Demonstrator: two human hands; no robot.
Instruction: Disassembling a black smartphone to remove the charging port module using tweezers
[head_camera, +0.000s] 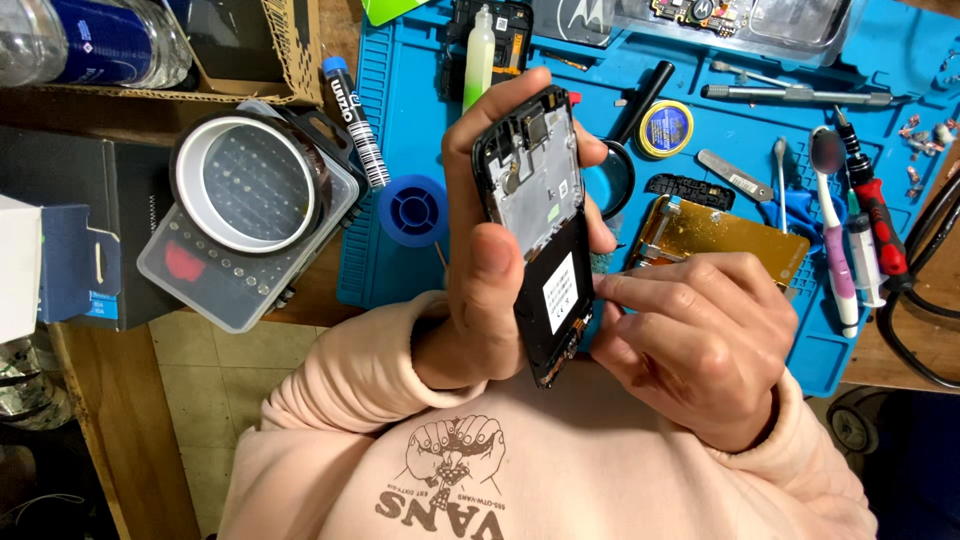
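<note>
My left hand (490, 270) grips an opened black phone (540, 215) upright, back side toward me, with its silver inner frame and a white label showing. The thumb lies along the phone's left edge and the fingers wrap behind it. My right hand (700, 335) is at the phone's right edge, thumb and forefinger pinched against the side near the black lower part. Whether something small sits between those fingertips cannot be made out. Both hands hover above a blue work mat (400, 130).
On the mat lie a gold plate (735, 235), a toothbrush (835, 225), a red-handled screwdriver (875, 215), tweezers (795, 93), a round tin (666, 128), a blue spool (413, 210) and a small bottle (480, 55). A clear bit case with a white ring (250, 210) sits left.
</note>
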